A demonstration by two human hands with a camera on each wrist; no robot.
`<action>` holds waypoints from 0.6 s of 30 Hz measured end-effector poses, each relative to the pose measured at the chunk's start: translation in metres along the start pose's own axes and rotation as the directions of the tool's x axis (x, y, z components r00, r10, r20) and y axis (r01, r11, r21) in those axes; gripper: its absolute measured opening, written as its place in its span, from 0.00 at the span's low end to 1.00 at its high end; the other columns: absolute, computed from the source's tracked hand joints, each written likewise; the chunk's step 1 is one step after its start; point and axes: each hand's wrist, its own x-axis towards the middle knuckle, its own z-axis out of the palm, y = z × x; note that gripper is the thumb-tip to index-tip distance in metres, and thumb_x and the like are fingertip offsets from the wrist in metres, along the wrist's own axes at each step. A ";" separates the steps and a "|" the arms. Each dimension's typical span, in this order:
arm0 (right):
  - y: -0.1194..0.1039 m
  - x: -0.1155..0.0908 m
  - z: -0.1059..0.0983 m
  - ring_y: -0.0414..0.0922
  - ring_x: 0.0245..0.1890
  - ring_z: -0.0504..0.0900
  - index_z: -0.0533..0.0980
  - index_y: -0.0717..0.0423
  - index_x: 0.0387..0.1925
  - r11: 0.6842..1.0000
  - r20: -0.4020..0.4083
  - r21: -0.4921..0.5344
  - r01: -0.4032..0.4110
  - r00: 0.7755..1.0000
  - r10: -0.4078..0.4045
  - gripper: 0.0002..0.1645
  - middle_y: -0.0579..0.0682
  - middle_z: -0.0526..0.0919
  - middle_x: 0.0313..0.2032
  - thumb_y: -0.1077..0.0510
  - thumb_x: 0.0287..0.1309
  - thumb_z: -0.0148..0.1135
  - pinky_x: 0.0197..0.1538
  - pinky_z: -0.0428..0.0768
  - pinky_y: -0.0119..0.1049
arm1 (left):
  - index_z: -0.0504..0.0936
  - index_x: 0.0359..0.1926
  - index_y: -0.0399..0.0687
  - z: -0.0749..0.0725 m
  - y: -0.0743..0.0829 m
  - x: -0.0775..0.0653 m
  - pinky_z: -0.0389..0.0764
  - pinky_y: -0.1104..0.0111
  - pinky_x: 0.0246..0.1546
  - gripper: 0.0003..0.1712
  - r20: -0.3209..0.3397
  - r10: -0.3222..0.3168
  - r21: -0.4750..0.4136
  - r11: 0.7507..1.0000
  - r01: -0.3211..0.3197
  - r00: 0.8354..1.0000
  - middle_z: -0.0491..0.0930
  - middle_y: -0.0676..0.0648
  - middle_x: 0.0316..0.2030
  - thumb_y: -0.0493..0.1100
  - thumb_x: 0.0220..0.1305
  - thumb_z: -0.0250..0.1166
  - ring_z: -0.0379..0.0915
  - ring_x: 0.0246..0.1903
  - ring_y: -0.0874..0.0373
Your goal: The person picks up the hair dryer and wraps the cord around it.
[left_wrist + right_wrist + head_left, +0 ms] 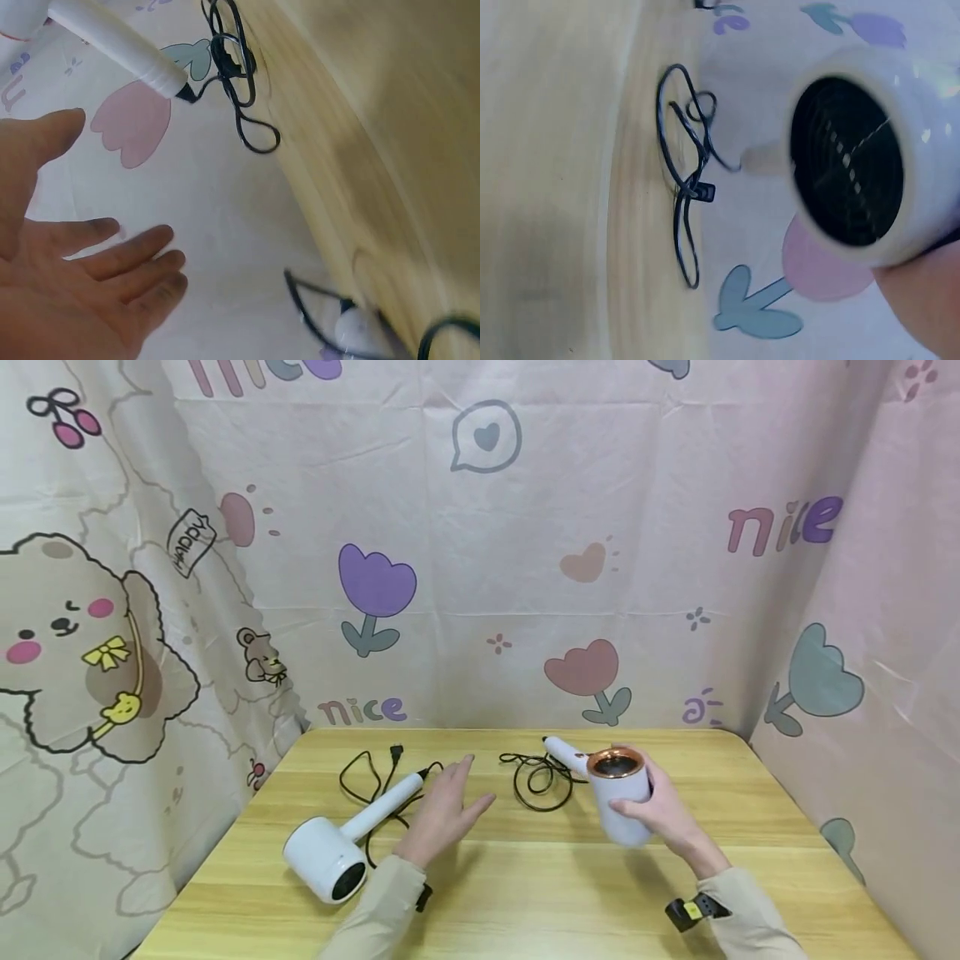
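Note:
A white hair dryer (622,810) with a copper-coloured rim is gripped round its barrel by my right hand (663,806), above the right part of the table. Its handle (564,753) points away to the back left. The right wrist view shows the dark round grille (847,161) at one end of the barrel. My left hand (442,810) hovers over the middle left with fingers spread and nothing in it; the left wrist view shows its bare palm (82,300). Beside it, a second white hair dryer (322,860) lies on the table, its handle towards the back right.
The wooden table (525,893) ends at a printed curtain (480,568) behind. A black cord (543,808) lies looped near the held dryer's handle. Another cord (341,774), with a plug (396,750), curls round the left dryer's handle.

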 end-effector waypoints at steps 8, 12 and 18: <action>0.013 -0.002 -0.021 0.39 0.47 0.82 0.70 0.43 0.61 0.858 0.082 0.510 -0.054 0.996 0.014 0.29 0.40 0.82 0.50 0.67 0.60 0.49 0.49 0.81 0.35 | 0.61 0.72 0.42 0.022 0.012 0.028 0.70 0.49 0.65 0.39 0.031 0.002 -0.182 0.983 0.003 1.000 0.70 0.37 0.65 0.57 0.68 0.60 0.70 0.63 0.42; 0.019 0.000 -0.029 0.41 0.53 0.81 0.69 0.44 0.65 0.711 0.185 0.696 -0.101 0.982 -0.042 0.32 0.45 0.81 0.58 0.64 0.62 0.40 0.53 0.81 0.37 | 0.61 0.72 0.45 0.033 0.013 0.040 0.74 0.50 0.61 0.37 0.012 -0.014 -0.250 0.968 0.016 1.000 0.75 0.38 0.61 0.57 0.70 0.58 0.73 0.60 0.43; 0.022 0.004 -0.033 0.49 0.61 0.76 0.58 0.52 0.73 0.406 0.322 0.888 -0.215 0.922 -0.215 0.36 0.54 0.72 0.67 0.63 0.62 0.36 0.59 0.77 0.41 | 0.58 0.74 0.44 0.038 0.014 0.054 0.72 0.49 0.63 0.37 0.035 -0.064 -0.400 0.914 0.073 0.997 0.74 0.36 0.62 0.60 0.75 0.48 0.71 0.62 0.41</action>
